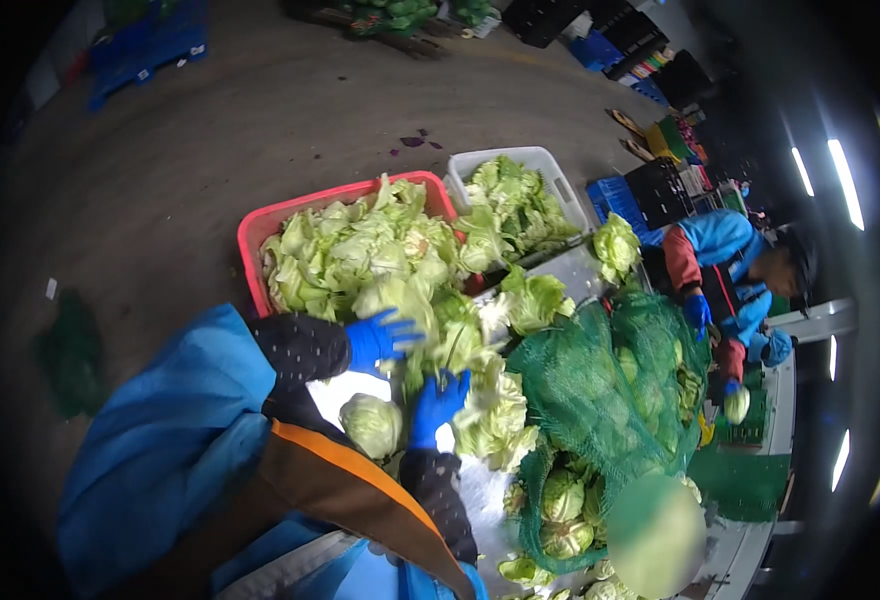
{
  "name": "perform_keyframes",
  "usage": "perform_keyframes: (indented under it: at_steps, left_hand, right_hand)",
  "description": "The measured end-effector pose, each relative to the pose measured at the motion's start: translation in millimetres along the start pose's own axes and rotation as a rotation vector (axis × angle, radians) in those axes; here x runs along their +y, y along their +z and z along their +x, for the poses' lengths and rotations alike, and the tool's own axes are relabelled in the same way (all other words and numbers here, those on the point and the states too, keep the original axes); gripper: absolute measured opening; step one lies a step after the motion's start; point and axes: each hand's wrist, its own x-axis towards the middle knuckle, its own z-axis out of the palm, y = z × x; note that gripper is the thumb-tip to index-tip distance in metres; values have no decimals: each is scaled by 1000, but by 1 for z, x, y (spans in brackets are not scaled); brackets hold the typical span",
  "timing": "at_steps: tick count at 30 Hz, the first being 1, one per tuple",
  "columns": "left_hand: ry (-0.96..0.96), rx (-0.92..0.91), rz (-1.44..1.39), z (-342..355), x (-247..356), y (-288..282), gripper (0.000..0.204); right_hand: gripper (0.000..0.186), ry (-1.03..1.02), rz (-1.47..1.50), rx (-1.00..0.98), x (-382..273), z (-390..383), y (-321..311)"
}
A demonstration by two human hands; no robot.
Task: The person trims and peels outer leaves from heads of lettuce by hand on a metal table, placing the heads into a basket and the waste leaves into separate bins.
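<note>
Far left: blue pallet [150, 50] up on the floor; dark green netting [72, 350] lies lower down, also on the floor. Next, red tub [249, 250], heaped with loose pale-green leaves [340, 245]. Left hand [380, 340], blue-gloved, at the tub's near side: fingers spread, palm side over leaves, nothing seen clasped. Just below it, a round cabbage [371, 426] on the bright work surface [480, 500], between the two hands and apparently free of both. Right hand [438, 408], also blue-gloved, fingers pointing up against a loose leaf pile [495, 415]; motion blur here, so cannot tell whether it grips any. Beyond, a whitish crate [566, 190] beside the tub, leaves inside. Right of the pile, green net bag [590, 370], full of cabbage heads, some showing at its lower opening. Far right, a co-worker [725, 245] in blue gloves, a pale cabbage [737, 403] at one hand.
</note>
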Motion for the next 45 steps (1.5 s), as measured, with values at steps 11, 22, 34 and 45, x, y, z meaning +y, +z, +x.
perform_keyframes:
  at_steps: [11,22,34,45]
  left_hand:
    - [-581,146,-113,24,-52,-84,67]
    - [164,108,-448,126,8,76,71]
    - [-373,61,149,184,-220,64,83]
    - [-553,-423,315,155,-327,188,71]
  right_hand:
    - [36,294,608,-179,-135,84,-23]
    - [37,961,201,430,-11,-134,-141]
    - [34,1000,267,574,24,-135,-115]
    - [22,915,-353,605,77,-213,-138]
